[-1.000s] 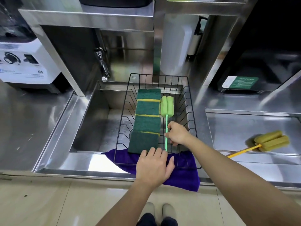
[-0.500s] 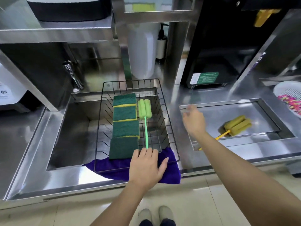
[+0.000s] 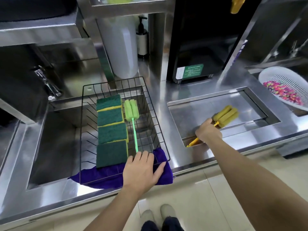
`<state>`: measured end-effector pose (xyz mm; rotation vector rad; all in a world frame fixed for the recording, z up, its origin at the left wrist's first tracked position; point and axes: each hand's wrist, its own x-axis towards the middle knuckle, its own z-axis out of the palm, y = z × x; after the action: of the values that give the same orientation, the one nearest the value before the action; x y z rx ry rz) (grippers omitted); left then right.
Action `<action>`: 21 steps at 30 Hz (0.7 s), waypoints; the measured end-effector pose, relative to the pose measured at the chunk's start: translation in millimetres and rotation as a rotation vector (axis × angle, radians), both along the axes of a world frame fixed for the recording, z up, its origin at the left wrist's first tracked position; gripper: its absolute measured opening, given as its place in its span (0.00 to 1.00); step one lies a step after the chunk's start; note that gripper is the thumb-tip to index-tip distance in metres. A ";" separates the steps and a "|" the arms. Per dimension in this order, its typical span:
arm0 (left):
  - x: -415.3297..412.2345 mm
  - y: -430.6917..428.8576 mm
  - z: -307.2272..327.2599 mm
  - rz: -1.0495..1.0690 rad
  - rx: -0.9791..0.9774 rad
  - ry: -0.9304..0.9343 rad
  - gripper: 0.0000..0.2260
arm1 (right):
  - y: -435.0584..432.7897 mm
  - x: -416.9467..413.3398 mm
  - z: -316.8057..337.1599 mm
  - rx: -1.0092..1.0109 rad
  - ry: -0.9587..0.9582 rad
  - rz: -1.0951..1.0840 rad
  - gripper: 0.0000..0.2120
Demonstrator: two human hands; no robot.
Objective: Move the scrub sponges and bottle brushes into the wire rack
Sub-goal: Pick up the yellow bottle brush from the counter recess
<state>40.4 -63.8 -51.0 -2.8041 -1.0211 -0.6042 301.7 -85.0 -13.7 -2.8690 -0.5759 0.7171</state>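
Observation:
A black wire rack sits over the sink on a purple cloth. Inside it lie several green scrub sponges in a row, with a green bottle brush to their right. My left hand rests flat on the rack's near edge, fingers apart. In the recessed tray to the right lies a yellow bottle brush, its foam head pointing to the far right. My right hand is closed around the middle of its yellow handle, whose tip sticks out below the hand.
A steel sink with a faucet lies to the left. The recessed steel tray is to the right. A white colander with colourful bits stands far right. A pump bottle and a black appliance stand behind.
My right hand let go of the green brush in the rack, swung right over the tray and closed on the yellow brush's handle. The view turned right. My left hand stayed on the rack.

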 end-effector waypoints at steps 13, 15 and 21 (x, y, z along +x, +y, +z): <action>-0.8 0.8 0.3 0.006 0.015 -0.041 0.22 | 13.8 8.8 20.2 0.784 0.041 -0.351 0.19; -0.7 0.6 0.7 0.007 0.010 -0.043 0.22 | 23.1 3.1 31.7 0.873 0.091 -0.293 0.20; -2.3 0.6 7.7 0.027 -0.043 -0.111 0.23 | 59.1 -52.3 65.0 0.982 0.243 0.105 0.29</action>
<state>38.1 -63.2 -43.2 -2.8165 -1.1022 -0.7509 249.4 -25.8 51.3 -1.8338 -0.7659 0.5575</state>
